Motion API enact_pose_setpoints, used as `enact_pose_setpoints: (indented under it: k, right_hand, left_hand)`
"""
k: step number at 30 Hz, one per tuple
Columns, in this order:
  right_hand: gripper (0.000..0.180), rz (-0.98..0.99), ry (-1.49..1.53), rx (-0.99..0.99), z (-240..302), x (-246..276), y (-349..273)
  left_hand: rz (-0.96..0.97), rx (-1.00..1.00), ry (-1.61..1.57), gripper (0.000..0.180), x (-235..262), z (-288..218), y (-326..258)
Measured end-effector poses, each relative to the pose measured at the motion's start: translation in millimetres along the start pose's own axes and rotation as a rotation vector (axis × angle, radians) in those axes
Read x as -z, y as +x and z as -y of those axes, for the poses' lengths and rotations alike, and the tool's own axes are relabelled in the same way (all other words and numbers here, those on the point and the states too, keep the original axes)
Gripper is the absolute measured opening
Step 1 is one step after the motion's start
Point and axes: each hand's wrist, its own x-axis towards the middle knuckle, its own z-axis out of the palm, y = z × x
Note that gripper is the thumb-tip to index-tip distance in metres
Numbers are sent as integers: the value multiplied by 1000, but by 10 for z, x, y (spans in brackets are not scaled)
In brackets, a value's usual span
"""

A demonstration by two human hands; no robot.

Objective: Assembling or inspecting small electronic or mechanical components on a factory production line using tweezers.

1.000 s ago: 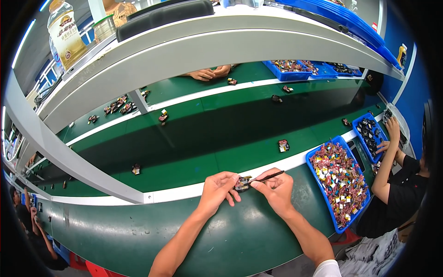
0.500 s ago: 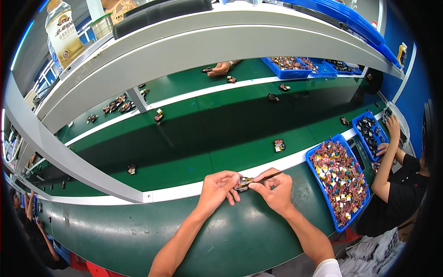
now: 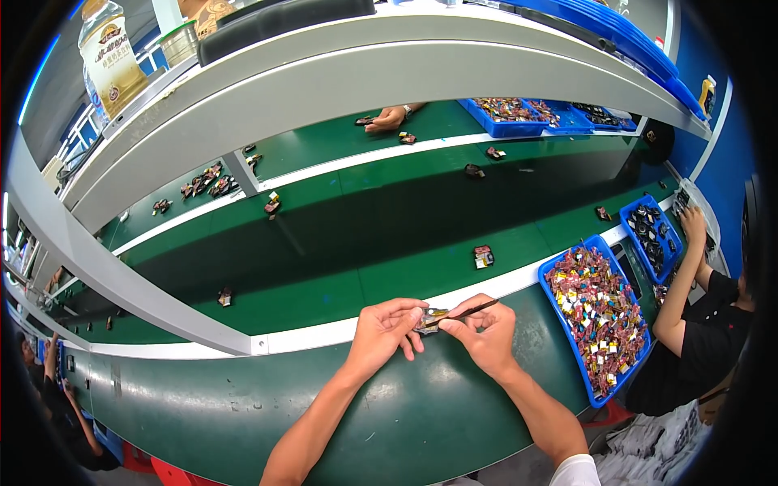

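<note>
Just above the near edge of the green bench, my left hand [image 3: 384, 332] pinches a small assembly [image 3: 430, 318] with dark, yellow and clear-looking parts. Its finer detail is too small to make out. My right hand [image 3: 485, 334] is closed around a thin dark stick-like tool, seemingly tweezers [image 3: 476, 310], whose rear end points up and right. The tool's front end reaches the assembly between my two hands. To the right of my right hand stands a blue tray [image 3: 572, 354] heaped with small parts that have reddish wires and white, yellow and blue bits [image 3: 596, 320].
A green conveyor belt [image 3: 389, 279] beyond the bench carries scattered assemblies, one [image 3: 483, 257] near my hands. A grey shelf frame [image 3: 421, 77] spans overhead. At right, a co-worker's arm [image 3: 681, 300] reaches beside a blue tray of black parts [image 3: 648, 235]. Another person's hand [image 3: 387, 120] works opposite.
The assemblies on the belt have shifted slightly to the left. My hands stay in nearly the same place, with the tool still at the assembly.
</note>
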Motion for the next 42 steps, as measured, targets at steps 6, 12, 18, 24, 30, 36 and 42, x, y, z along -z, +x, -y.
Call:
enact_pose_setpoints:
  k: [6,12,18,24,30,36,42]
  right_hand:
    - [14,8,62,-53,2,12,5]
    - [17,1,72,-100,68,13,20]
    - [15,-39,20,11,70,10,-19]
    - [16,-48,-159,110,120,-17,-37]
    - [15,-34,-256,198,74,-1,-46]
    - [14,-48,-243,176,98,27,-33]
    - [12,-34,-295,243,81,83,-23]
  left_hand:
    - [-34,3,3,23,-36,25,3]
    - [-78,-20,29,20,-87,4,-3]
    - [-161,-58,9,18,-120,-22,13]
    - [-182,-43,-10,17,-133,-21,10]
    - [-174,-42,5,18,-171,-26,12]
    - [-175,-42,7,18,-215,-26,22]
    - [-176,-19,11,18,-266,-22,37]
